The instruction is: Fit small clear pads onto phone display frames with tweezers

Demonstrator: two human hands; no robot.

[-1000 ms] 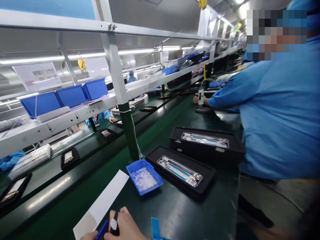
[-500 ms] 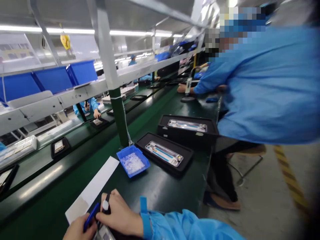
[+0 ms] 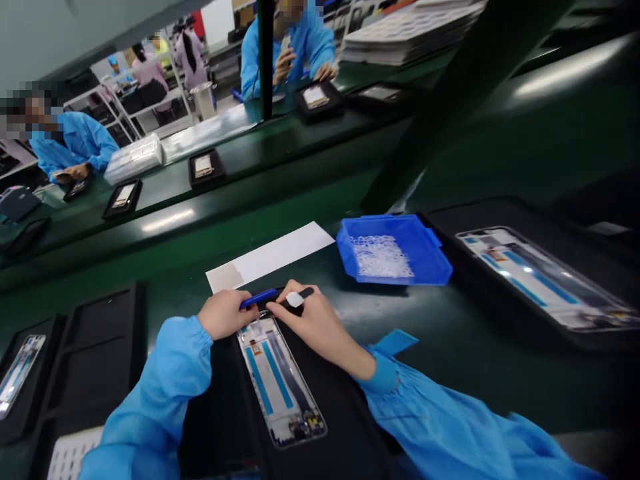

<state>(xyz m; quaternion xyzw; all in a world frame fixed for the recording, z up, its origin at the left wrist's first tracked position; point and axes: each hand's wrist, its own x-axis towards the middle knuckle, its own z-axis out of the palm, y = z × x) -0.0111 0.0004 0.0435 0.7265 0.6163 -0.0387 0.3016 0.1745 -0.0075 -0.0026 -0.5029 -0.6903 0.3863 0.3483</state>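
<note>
My left hand [image 3: 223,313] is closed round a slim blue pen-like tool [image 3: 259,298]. Between the fingers of my right hand [image 3: 323,327] are black tweezers [image 3: 307,292] with a small white patch on them; the tips are hidden or too small to make out. Both hands meet at the top end of an opened phone frame [image 3: 283,383], which has two blue strips inside. This frame lies on a black padded holder [image 3: 345,433]. Just beyond my hands is a white paper strip [image 3: 280,255], and right of that a blue bin [image 3: 430,257] of small whitish pieces.
At right another phone frame [image 3: 530,277] rests in a black holder. A black compartment tray [image 3: 95,353] and a further phone frame [image 3: 23,373] are at left. A slanted green post [image 3: 440,100] rises behind the bin. Co-workers sit across the line.
My view has swung left and down, bringing the phone frame and both forearms into sight. My hands still hold the blue tool and the tweezers at the frame's top end.
</note>
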